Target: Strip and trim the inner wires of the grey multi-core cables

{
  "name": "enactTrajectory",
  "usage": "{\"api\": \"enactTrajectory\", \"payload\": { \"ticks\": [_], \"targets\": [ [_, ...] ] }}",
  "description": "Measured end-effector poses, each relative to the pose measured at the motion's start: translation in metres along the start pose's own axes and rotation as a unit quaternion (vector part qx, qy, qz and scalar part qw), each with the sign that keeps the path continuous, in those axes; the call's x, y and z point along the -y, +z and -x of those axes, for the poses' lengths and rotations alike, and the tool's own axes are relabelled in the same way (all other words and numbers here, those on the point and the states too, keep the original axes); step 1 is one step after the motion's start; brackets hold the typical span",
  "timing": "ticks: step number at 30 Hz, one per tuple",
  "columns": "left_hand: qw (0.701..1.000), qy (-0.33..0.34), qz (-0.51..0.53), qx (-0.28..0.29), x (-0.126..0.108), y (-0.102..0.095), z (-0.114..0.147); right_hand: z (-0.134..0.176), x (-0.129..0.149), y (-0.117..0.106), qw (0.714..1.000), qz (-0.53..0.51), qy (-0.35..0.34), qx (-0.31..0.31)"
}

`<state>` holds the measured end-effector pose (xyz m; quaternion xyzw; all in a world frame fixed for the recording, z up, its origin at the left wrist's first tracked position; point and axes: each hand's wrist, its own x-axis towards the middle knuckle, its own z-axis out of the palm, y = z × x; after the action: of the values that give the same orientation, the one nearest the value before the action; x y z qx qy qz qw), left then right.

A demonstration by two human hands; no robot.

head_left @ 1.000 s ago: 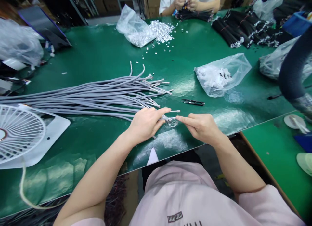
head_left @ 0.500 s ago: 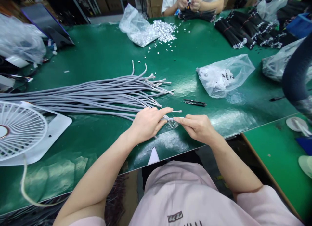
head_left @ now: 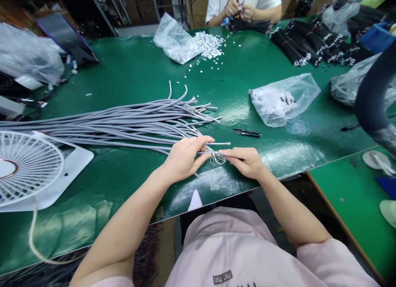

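A bundle of grey cables (head_left: 123,119) lies across the green table, its stripped, whitish ends pointing right. My left hand (head_left: 188,157) is closed on one grey cable near its end, thumb and fingers pinching it. Just to the right, my right hand (head_left: 244,160) pinches the tip of that same cable. Between the two hands hang loose, thin curled strands (head_left: 218,158). Another cable end (head_left: 224,143) sticks out just beyond my left fingers. Black thread snips (head_left: 246,133) lie on the table beyond my right hand.
A white fan (head_left: 31,171) stands at the left. Plastic bags, one holding white pieces (head_left: 275,109) and one spilling small bits (head_left: 210,44), lie farther back. Black cable bundles (head_left: 291,45) are at the back right. Across the table, a person's hands (head_left: 238,9) work. A dark hose (head_left: 373,88) curves at right.
Both hands remain at the cable end. My right hand has shifted slightly left and down, and the thin strands between the hands now show more. The view has tilted a little.
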<state>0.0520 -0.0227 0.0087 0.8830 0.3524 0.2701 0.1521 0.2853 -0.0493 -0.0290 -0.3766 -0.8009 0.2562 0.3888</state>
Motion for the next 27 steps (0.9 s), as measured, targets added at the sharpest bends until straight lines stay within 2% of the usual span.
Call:
{"api": "enactTrajectory", "payload": {
  "ticks": [5, 11, 18, 23, 27],
  "targets": [
    [0.999, -0.011, 0.036, -0.004, 0.0, 0.0, 0.0, 0.0, 0.0, 0.001, 0.999, -0.028, 0.037, 0.001],
    [0.998, -0.026, 0.065, 0.0, 0.0, -0.001, 0.001, -0.001, 0.0, 0.002, 0.997, -0.068, 0.044, -0.009],
    [0.998, -0.032, 0.056, 0.005, 0.001, 0.002, 0.0, -0.003, 0.005, 0.005, 0.998, -0.032, 0.047, -0.001],
    [0.994, -0.058, 0.092, -0.003, 0.002, 0.005, 0.001, -0.006, 0.01, 0.017, 0.987, -0.106, 0.112, -0.042],
    [0.995, -0.051, 0.08, -0.026, 0.003, 0.007, 0.001, -0.013, 0.013, 0.02, 0.96, -0.192, 0.181, -0.092]
  ]
}}
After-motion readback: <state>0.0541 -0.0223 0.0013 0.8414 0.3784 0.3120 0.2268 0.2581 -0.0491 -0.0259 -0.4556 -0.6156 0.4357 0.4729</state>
